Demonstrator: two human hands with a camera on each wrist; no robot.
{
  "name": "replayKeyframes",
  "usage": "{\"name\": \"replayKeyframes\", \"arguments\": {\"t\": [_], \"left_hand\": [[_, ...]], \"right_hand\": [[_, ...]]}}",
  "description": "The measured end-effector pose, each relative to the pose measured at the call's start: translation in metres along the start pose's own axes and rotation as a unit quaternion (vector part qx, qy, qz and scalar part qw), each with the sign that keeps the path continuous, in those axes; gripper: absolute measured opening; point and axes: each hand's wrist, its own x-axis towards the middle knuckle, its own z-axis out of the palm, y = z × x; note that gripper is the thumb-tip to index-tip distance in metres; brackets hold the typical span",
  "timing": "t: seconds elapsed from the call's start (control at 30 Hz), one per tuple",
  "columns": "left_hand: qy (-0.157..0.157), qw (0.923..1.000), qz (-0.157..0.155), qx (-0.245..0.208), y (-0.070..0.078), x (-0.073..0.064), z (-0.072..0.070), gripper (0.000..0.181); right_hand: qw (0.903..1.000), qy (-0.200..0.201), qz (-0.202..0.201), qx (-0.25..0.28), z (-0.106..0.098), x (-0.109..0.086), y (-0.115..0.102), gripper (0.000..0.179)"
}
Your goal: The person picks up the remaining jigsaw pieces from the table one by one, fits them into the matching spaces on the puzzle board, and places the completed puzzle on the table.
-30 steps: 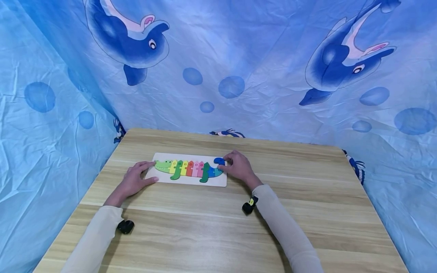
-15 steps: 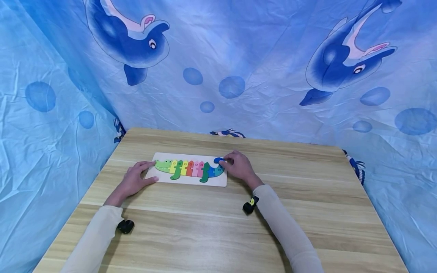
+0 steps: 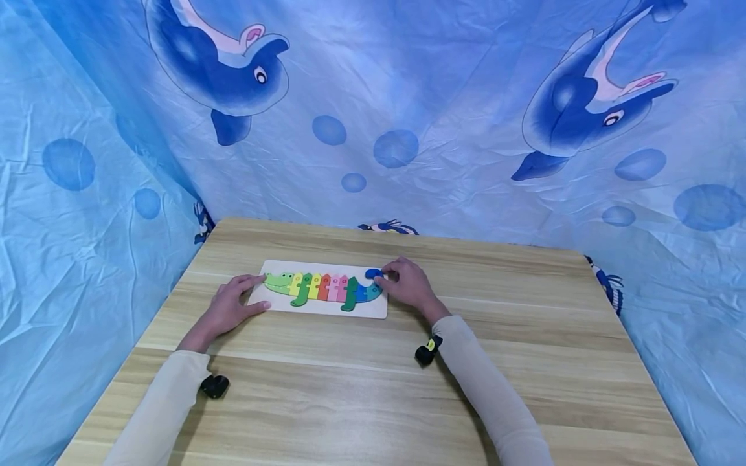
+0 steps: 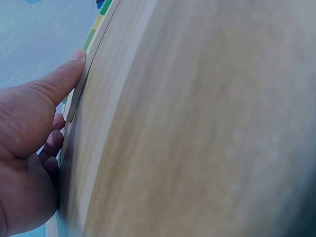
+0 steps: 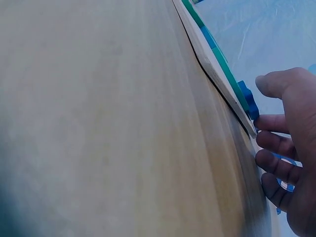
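Observation:
A pale wooden puzzle board (image 3: 320, 311) lies on the table, bearing a crocodile of coloured pieces from a green head (image 3: 280, 283) to a teal tail piece (image 3: 374, 293). My left hand (image 3: 227, 307) holds the board's left end, thumb at the front edge, other fingers around the end. At the right end, my right hand (image 3: 411, 285) pinches the blue tail-tip piece (image 3: 373, 274) between thumb and forefinger. In the right wrist view this blue piece (image 5: 250, 100) stands slightly proud of the board; the remaining fingers are loosely curled beside it.
The wood-grain table (image 3: 350, 388) extends around the board on all sides. Behind it hangs a blue curtain (image 3: 443, 188) with cartoon dolphins. Black wrist cameras sit at the left cuff (image 3: 215, 387) and right cuff (image 3: 427, 351).
My right thumb has shifted slightly up, off the teal piece towards the blue one, which has moved little if at all. The left hand and board have stayed put.

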Motion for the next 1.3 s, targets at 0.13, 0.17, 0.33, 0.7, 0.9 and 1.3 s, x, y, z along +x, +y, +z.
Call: {"name": "replayKeyframes", "arguments": {"t": [0.13,0.17,0.33,0.7,0.9,1.3], "left_hand": [[0.002,1.0000,-0.002,-0.001,-0.0002,-0.0006,-0.0002,0.073],[0.002,1.0000,-0.002,-0.002,0.0001,-0.0007,-0.0001,0.073],[0.000,1.0000,-0.002,-0.001,-0.0008,0.0004,0.0009,0.074],[0.001,1.0000,0.001,-0.001,-0.0028,0.0003,0.0018,0.074],[-0.001,1.0000,0.002,-0.001,-0.0023,-0.0003,0.0020,0.075],[0.000,1.0000,-0.001,0.001,-0.0044,0.0001,0.0030,0.075]], "right_hand": [[1.0000,-0.006,0.000,-0.004,-0.0001,-0.0001,0.0002,0.043],[1.0000,-0.008,0.001,-0.005,-0.0002,-0.0003,0.0001,0.044],[0.9999,-0.008,-0.001,-0.006,-0.0004,-0.0005,-0.0001,0.045],[1.0000,0.003,-0.004,-0.004,0.0032,0.0010,0.0032,0.041],[1.0000,0.003,-0.002,-0.008,0.0040,0.0012,0.0047,0.041],[0.9997,-0.002,0.005,-0.022,0.0039,-0.0006,0.0032,0.040]]}}
